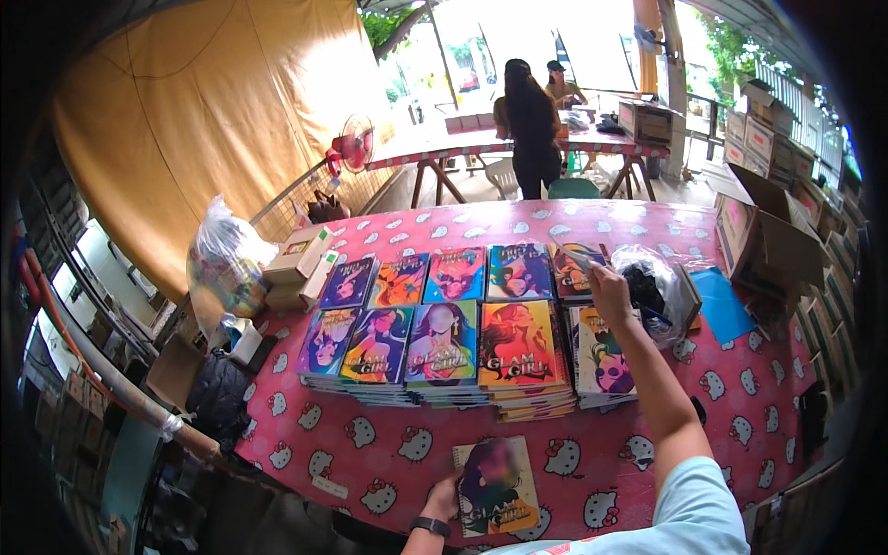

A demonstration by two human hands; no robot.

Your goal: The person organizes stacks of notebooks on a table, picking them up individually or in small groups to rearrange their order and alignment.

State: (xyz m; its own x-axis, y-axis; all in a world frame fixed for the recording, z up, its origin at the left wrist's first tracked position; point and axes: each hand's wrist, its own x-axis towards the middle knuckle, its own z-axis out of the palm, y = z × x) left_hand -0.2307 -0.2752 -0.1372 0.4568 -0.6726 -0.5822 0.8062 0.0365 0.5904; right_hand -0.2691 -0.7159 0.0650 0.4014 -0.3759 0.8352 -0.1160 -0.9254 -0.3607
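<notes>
My left hand (445,499) grips the spiral edge of a notebook (499,490) with a cream, dark and orange illustrated cover, held low at the table's near edge. My right hand (611,294) reaches out to the far right stack, its fingers closed on the edge of a tilted notebook (577,250) above that stack. Below my right forearm lies a stack of notebooks (606,361) with a cream and purple cover, partly hidden by the arm. Several more stacks stand in two rows to the left, among them red-orange notebooks (524,344) and blue-purple notebooks (348,282).
A pink patterned cloth (416,444) covers the table. Right of the stacks are a clear plastic bag (680,310), a blue sheet (723,305) and an open carton (772,231). A stuffed plastic bag (225,268) stands left. Two people are at a farther table (592,139).
</notes>
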